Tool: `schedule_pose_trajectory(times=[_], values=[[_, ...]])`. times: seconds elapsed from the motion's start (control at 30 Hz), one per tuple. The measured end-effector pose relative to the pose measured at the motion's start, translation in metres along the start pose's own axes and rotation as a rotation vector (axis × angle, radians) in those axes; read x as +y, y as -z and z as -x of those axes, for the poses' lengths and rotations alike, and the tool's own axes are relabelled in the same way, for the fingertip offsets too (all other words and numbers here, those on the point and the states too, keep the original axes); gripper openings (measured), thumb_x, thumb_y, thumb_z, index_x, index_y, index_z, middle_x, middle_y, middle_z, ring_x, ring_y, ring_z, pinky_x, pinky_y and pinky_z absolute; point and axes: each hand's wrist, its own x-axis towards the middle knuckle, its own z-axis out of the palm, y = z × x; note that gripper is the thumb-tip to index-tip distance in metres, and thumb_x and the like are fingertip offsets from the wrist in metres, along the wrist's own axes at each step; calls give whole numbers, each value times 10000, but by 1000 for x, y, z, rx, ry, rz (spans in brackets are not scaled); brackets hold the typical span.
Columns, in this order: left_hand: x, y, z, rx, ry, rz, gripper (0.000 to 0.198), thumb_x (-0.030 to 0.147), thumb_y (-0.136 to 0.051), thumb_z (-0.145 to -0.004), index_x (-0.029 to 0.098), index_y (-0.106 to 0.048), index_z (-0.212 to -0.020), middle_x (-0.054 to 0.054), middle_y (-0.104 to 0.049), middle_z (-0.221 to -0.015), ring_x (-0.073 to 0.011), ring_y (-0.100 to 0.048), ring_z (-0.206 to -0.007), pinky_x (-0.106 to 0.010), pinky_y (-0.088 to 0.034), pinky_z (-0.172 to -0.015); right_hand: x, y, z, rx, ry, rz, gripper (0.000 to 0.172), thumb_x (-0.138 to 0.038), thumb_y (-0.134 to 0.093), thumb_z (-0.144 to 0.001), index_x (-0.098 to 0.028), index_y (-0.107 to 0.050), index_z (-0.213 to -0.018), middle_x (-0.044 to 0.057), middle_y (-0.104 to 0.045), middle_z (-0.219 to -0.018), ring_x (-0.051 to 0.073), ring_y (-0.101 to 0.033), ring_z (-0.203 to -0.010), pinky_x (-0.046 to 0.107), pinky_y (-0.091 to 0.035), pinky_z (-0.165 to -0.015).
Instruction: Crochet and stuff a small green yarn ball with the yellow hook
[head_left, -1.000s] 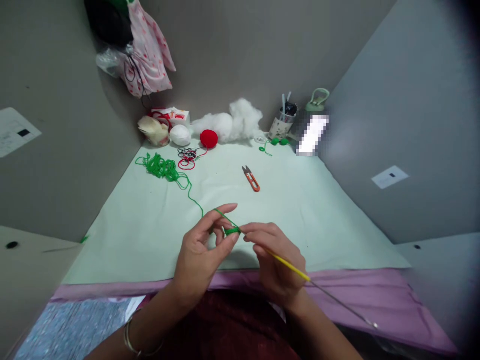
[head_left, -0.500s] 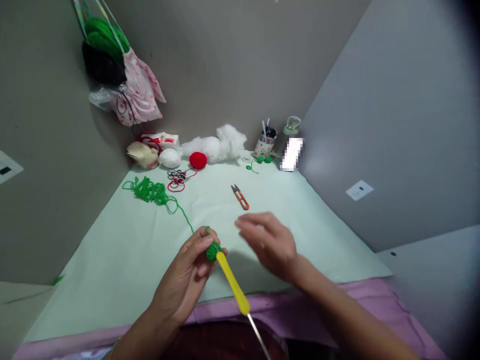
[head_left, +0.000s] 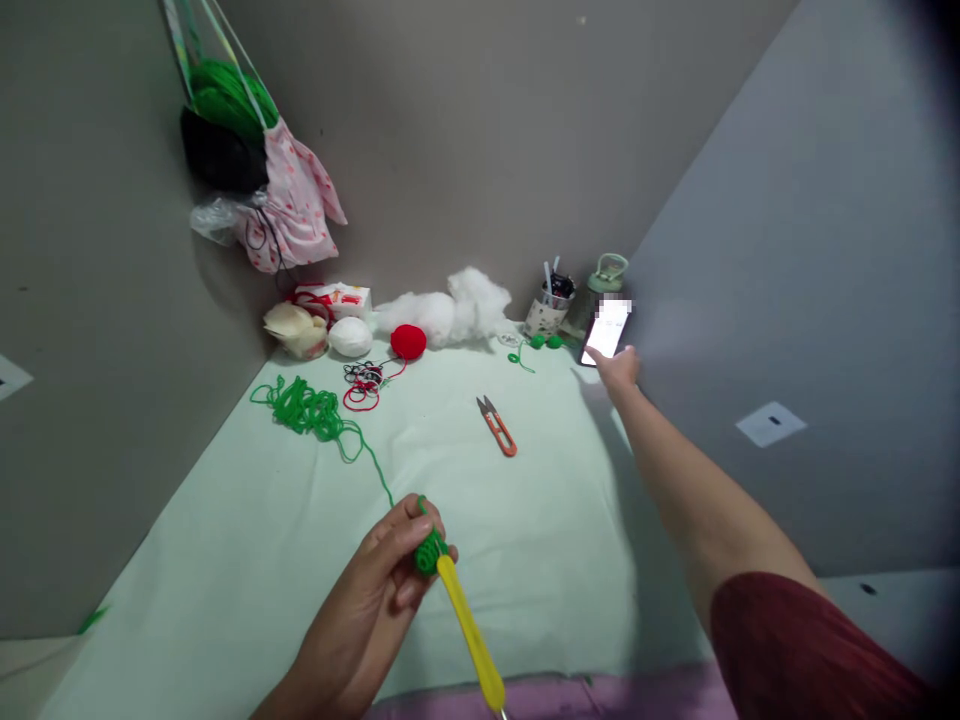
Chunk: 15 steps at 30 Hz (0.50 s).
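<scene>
Pale cloth backs a bunched green crochet piece on yellow hook.

phone screen: pixelated, unreadable | hook: tip buried in green piece, tail cut by bottom edge | right hand: finger pose too small to tell | cup contents: unclear
</scene>
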Motion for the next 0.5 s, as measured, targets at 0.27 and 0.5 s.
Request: schedule_pose_trajectory(times=[0.27,0.5], values=[[4,12,-15,49,18,6,211,322,-840,-855,176,-697,-805,74,-528,-727,-32,-272,-498,-221,-468,-690,-7,-40,-33,35,-244,7,391,-382,-684,-1015,-190,-639,-1353,119,-660,-1381,265,-690,-1178,482,-612,-984],[8,11,-20,49,37,-8,229,336,-853,-839,179,-693,-791,75,-541,-725,-29,-251,-493,-242,-495,-763,-1,-45,-37,62,-224,-81,398,-395,-680,-1016,-198,-638,-1360,116,-646,-1402,259,-687,-1189,475,-605,-1001]])
